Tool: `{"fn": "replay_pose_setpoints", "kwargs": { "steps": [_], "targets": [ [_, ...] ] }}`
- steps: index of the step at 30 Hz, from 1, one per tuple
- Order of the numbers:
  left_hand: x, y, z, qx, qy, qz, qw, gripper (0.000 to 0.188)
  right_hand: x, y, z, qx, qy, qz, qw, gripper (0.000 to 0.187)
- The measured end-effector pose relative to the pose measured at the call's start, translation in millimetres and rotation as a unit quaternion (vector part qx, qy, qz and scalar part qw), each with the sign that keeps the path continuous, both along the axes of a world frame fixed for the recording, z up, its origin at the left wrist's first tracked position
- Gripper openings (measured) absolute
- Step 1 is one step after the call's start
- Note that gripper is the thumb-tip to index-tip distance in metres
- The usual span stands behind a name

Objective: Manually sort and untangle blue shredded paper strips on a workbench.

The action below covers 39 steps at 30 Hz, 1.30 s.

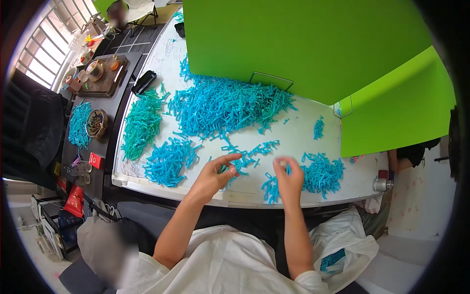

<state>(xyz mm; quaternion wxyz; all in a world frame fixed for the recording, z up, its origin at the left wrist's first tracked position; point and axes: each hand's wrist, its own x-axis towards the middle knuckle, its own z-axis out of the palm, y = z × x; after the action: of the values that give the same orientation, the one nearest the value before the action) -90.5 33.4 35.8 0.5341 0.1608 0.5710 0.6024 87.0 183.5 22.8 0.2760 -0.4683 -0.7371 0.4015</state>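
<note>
My left hand hovers over the near edge of a white table, its index finger and thumb apart. Small blue plastic pieces lie scattered just beyond it, and some blue shows behind its fingers. To its right, my right hand is raised with bent fingers, the tips smeared by motion. A bit of blue shows at those fingers; whether it is gripped is unclear. Beside the right hand sits a blue heap, with a smaller cluster on its other side. Another blue heap lies left of my left hand.
A large blue-green pile fills the table's far middle, below a bright green panel. A green pile and a black object are at the left. A dark side table adjoins; a white bag stands at lower right.
</note>
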Motion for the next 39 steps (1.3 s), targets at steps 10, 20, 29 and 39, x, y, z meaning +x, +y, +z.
{"fn": "replay_pose_setpoints", "kwargs": {
  "steps": [10,20,29,39],
  "targets": [
    [13.3,-54.7,-28.1,0.062,-0.192,-0.035,0.979,0.013,-105.7,71.5,-32.7,0.113,-0.310,-0.024,0.944,0.030],
    [15.7,-44.0,-29.2,0.043,-0.312,-0.032,0.949,0.028,-67.5,87.2,-16.7,-0.313,-0.028,0.077,0.946,0.023],
    [32.9,-25.3,-28.4,0.042,-0.248,0.099,0.963,0.023,-24.3,27.8,7.5,-0.522,0.129,0.140,0.831,0.013],
    [46.1,-39.6,-26.8,-0.011,-0.163,0.060,0.985,0.025,-15.5,-79.8,25.8,-0.125,-0.081,0.223,0.963,0.024]
  ]
}}
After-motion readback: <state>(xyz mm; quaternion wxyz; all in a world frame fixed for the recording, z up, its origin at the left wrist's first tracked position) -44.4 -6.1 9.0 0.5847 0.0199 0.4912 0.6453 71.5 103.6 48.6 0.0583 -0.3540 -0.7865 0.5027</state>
